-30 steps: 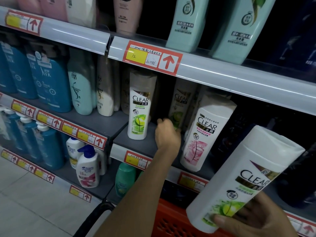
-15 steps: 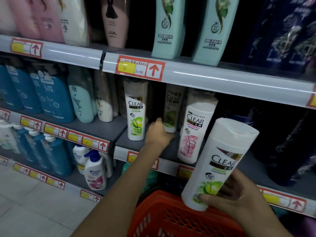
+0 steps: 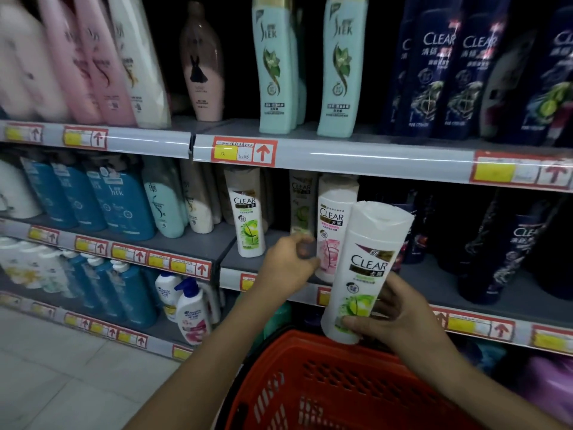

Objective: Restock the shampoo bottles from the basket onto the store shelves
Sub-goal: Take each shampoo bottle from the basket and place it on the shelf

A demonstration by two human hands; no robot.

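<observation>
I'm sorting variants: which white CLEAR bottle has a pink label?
The pink-label bottle standing on the shelf, seen between the left hand and the held bottle; other labels are green.

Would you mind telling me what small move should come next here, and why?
Probably carry the green-label CLEAR bottle in the right hand left into the gap on the shelf where the left hand reaches: a matching green-label bottle stands on one side of it, the pink-label bottle on the other.
</observation>
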